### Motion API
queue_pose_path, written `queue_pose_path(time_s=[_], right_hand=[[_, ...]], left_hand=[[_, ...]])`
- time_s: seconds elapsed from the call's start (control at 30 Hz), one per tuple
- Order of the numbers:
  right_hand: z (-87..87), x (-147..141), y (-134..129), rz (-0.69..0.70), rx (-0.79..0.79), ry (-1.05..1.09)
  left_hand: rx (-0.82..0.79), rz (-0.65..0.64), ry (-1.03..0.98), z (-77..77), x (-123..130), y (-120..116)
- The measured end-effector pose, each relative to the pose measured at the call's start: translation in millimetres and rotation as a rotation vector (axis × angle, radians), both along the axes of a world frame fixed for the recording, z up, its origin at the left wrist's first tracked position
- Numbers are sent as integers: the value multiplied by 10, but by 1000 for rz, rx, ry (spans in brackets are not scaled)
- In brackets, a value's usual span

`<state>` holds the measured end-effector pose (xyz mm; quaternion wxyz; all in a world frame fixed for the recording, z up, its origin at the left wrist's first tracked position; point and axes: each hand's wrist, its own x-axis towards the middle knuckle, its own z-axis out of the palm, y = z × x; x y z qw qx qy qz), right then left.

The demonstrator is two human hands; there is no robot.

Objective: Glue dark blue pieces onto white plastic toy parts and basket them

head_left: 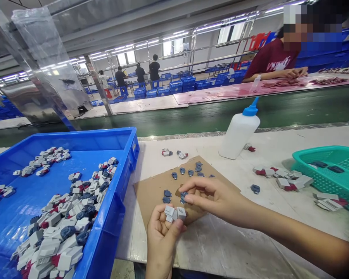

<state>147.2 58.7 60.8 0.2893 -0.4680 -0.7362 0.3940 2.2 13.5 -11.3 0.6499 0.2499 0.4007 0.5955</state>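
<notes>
My left hand (164, 240) is closed around a light grey blocky plastic part (171, 213) at the front of the table. Just above it, my right hand (209, 195) pinches a small dark blue plastic piece (184, 197) between thumb and forefinger. The two pieces are close together but apart. Under both hands lies a brown cardboard sheet (151, 184) with several more dark blue pieces (182, 170) scattered over it. A dark, wet-looking patch on the cardboard is partly covered by my right hand.
A blue crate (110, 217) at left holds many grey, red and dark blue parts. A white bottle with blue nozzle (240, 130) stands behind the cardboard. At right are a green basket (325, 153) and loose parts (291, 178). Beyond the green conveyor (293, 106) sits a co-worker (273, 58).
</notes>
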Motion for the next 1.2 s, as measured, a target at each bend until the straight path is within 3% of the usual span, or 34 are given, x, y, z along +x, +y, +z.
queue_pose_path(time_s=[0.2,0.4,0.57,0.83,0.93,1.2], right_hand=[[-64,10,-47,97,10,-42],[11,30,-83,207,249,-205],[59,16,-88,303,314,-299],[-288,-11,-106,285,546,-291],[-405,-48,-78,255,627,-300],[-539,-147,95,228,829,-213]], left_hand=[[5,-7,-1,-28,0,7],[36,-22,-17,-25,9,2],[77,-34,-30,-35,22,-2],[-9,-48,-83,-2,-41,15],[39,-61,-70,-14,-42,12],[89,-136,-97,-85,-52,20]])
